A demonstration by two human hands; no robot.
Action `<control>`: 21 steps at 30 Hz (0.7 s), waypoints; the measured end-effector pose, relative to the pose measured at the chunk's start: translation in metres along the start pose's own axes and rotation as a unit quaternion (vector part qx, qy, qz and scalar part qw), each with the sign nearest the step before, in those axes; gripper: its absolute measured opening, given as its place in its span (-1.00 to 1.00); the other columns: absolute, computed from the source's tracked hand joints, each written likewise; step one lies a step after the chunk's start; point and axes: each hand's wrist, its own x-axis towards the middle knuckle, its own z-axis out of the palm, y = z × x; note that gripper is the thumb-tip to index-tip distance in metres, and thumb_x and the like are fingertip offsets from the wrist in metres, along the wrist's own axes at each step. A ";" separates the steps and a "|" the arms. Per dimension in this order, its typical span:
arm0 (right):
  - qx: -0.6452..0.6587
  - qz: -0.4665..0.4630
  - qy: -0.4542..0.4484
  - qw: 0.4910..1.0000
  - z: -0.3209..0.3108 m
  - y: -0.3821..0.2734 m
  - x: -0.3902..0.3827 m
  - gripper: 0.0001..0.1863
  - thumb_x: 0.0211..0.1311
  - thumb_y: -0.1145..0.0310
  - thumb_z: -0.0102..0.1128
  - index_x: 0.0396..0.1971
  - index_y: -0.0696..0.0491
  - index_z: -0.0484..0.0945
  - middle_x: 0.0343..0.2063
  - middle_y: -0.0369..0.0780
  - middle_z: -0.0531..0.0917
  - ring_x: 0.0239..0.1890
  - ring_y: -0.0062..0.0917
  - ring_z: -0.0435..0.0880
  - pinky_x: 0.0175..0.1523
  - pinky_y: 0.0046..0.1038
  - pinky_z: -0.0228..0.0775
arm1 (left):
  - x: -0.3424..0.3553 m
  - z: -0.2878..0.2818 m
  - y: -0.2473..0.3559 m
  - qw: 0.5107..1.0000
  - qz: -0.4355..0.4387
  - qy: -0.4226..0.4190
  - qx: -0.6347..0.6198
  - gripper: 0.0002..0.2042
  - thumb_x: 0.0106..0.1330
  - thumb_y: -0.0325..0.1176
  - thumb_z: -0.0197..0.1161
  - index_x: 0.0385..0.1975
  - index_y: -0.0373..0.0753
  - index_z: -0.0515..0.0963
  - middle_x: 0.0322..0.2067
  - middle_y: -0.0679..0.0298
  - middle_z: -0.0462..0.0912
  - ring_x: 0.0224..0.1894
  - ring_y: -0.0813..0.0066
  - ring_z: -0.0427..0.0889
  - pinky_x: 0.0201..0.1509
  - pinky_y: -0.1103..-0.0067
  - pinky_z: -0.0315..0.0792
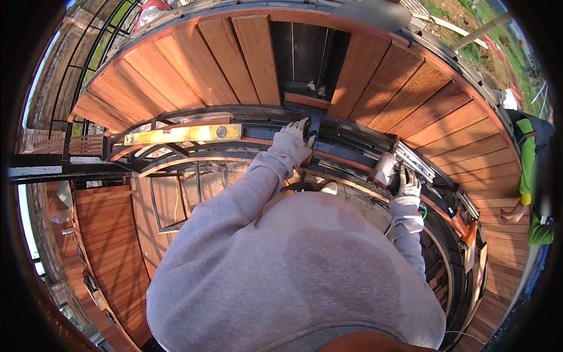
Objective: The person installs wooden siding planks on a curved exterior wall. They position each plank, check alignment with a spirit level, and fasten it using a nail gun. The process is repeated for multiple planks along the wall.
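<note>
My left hand point(297, 138), in a light glove, is closed around the edge of a black metal post point(315, 124) at the middle of the curved frame. Part of its grip is hidden by the hand itself. To the right, my gloved right hand point(408, 184) is closed on the dark end of a cylindrical container point(385, 169) with a pale, reddish-marked side. Beside that hand lies a silver metal rail point(415, 162). A yellow spirit level point(183, 135) rests along the curved frame, left of my left hand.
Reddish wooden boards point(193, 64) fan around the curve, with a dark gap point(302, 58) between two groups. An orange tool point(463, 227) lies on the right. At the far right stands a person in a bright green sleeve point(528, 161). Lower wooden decking point(108, 234) lies left.
</note>
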 end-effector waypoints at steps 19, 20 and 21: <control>0.058 0.039 0.235 0.969 -0.073 -0.076 -0.029 -0.18 0.07 0.32 0.36 0.41 -0.09 0.31 0.25 0.04 0.45 0.31 -0.03 0.41 0.41 -0.06 0.21 | -0.034 -0.022 -0.060 0.970 0.191 -0.145 0.039 -0.25 0.26 -0.04 0.28 0.44 -0.14 0.21 0.44 0.08 0.20 0.53 0.11 0.06 0.62 0.13 -0.22; 0.110 0.021 0.288 0.951 -0.078 -0.084 -0.025 -0.22 0.07 0.29 0.35 0.38 -0.02 0.35 0.20 0.00 0.51 0.26 -0.02 0.44 0.37 -0.05 0.24 | -0.033 -0.026 -0.063 0.964 0.197 -0.174 0.044 -0.23 0.28 -0.01 0.25 0.47 -0.13 0.17 0.48 0.09 0.13 0.56 0.11 -0.01 0.63 0.12 -0.28; 0.177 0.012 0.288 0.941 -0.092 -0.102 -0.019 -0.27 0.09 0.31 0.35 0.33 0.03 0.40 0.13 0.00 0.56 0.19 -0.05 0.51 0.31 -0.10 0.33 | -0.032 -0.030 -0.063 0.961 0.198 -0.186 0.051 -0.22 0.28 -0.01 0.26 0.48 -0.12 0.15 0.48 0.09 0.12 0.56 0.10 -0.01 0.63 0.11 -0.28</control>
